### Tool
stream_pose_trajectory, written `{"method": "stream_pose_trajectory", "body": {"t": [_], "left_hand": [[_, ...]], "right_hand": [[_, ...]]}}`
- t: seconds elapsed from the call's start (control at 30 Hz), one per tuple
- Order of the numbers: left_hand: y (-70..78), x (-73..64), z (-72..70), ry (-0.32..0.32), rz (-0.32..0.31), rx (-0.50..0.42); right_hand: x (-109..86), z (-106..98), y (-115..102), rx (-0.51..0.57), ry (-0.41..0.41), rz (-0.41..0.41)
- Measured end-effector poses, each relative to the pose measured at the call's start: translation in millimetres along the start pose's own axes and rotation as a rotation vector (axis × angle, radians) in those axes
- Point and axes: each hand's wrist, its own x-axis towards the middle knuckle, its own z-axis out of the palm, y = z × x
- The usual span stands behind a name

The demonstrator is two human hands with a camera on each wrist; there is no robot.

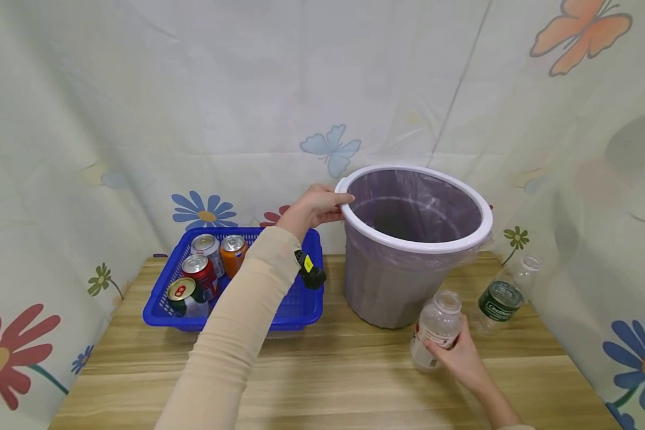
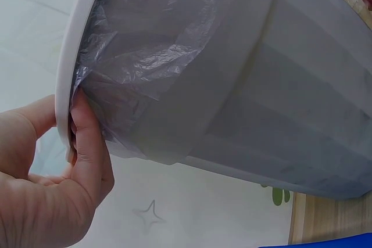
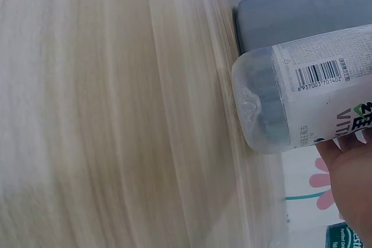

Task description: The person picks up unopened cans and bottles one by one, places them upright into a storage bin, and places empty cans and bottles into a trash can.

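My left hand (image 1: 322, 206) grips the white rim (image 1: 464, 246) of a grey trash bin (image 1: 387, 286). In the left wrist view, the thumb lies on one side of that rim and the fingers curl under the other. A thin clear bag (image 2: 157, 45) lines the bin and folds over its edge. My right hand (image 1: 462, 356) holds a clear plastic bottle (image 1: 435, 325), uncapped, with a white label. The right wrist view shows a barcode on this label and the bottle's base (image 3: 258, 105) above the table. To the right of the hand stands another clear bottle (image 1: 501, 298) with a green label.
A blue plastic basket (image 1: 313, 298) sits at the left, partly behind my left forearm. Several drink cans (image 1: 199, 272) stand in it. Under everything is a wood-grain table (image 1: 322, 382). A flower-printed curtain (image 1: 247, 107) hangs close behind and at both sides.
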Motion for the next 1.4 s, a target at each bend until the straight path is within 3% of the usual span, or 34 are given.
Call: {"method": "stream_pose_trajectory", "body": {"t": [0.4, 1.4], "left_hand": [[-0.3, -0.3, 0.2, -0.001, 0.008, 0.022], [0.1, -1.4, -0.1, -0.007, 0.008, 0.005]], "right_hand": [[2.6, -12, 3, 0.017, 0.011, -0.027], [-1.6, -44, 8, -0.079, 0.013, -0.033]]}}
